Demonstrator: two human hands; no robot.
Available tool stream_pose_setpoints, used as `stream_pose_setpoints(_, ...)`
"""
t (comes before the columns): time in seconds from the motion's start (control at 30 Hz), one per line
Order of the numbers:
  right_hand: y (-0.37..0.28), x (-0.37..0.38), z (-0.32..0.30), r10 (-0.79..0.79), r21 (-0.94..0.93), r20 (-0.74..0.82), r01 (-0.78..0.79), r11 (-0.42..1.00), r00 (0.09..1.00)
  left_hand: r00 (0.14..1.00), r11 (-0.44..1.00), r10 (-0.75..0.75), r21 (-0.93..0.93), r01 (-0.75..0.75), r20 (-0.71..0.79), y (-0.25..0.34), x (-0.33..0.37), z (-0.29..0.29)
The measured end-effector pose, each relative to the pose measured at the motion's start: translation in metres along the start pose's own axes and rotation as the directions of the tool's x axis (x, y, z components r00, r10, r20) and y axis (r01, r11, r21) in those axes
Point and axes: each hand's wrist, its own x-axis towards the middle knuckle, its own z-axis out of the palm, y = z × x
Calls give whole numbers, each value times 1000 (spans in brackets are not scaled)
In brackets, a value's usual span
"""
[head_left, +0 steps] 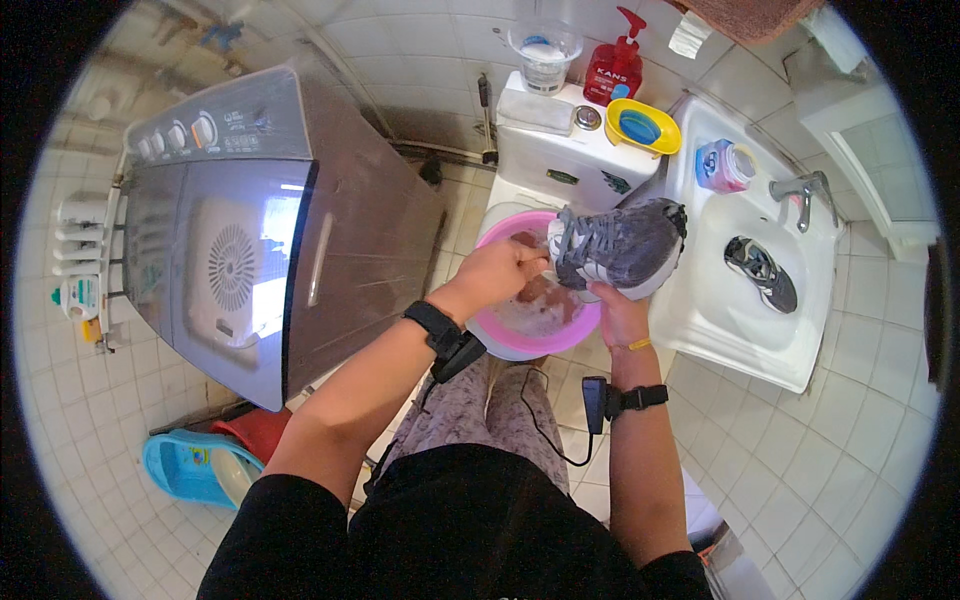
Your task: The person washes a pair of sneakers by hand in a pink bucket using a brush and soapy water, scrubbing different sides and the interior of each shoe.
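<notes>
A wet dark grey sneaker (pixel 640 245) with laces is held tilted over the right side of a pink basin (pixel 490 232). My right hand (pixel 622 315) grips it from below, thumb against the pale sole edge. Next to the sneaker's left end, my left hand (pixel 508 272) has its fingers pinched together over the basin. Whatever lies between those fingers is hidden. Brownish, sudsy water (pixel 540 310) fills the basin, which rests on the toilet. In the white sink (pixel 730 335) at the right lies a second dark sneaker (pixel 765 275).
On the toilet tank (pixel 545 150) stand a clear plastic tub (pixel 545 60), a red pump bottle (pixel 613 70) and a yellow soap dish (pixel 643 127). A jar (pixel 725 165) sits beside the faucet (pixel 803 195). At left stands a washing machine (pixel 365 210); blue basins (pixel 175 470) lie below it.
</notes>
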Motion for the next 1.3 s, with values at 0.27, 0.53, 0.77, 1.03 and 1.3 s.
stream_pose_setpoints(0.27, -14, -8, 4, 6, -19, 57, -5, 1000, 998, 996, 996, -92, 5, 92, 8, -3, -13, 7)
stream_pose_setpoints(0.53, -35, -7, 7, 119, -352, 115, -71, 933, 986, 757, 618, 636, 685, -385, -149, -16, 11, -13)
stream_pose_setpoints(0.77, -33, 4, -2, -13, -318, 130, 54, 947, 991, 963, 975, 74, 220, -15, -260, -15, 4, 20)
stream_pose_setpoints(1.03, -21, 14, -12, -77, -272, 112, 105, 957, 991, 942, 753, -144, -584, 304, 304, -4, 18, 3)
stream_pose_setpoints(1.3, -20, -2, -2, 19, -144, 141, 2, 990, 990, 998, 934, 47, 356, -27, -49, -3, 12, -2)
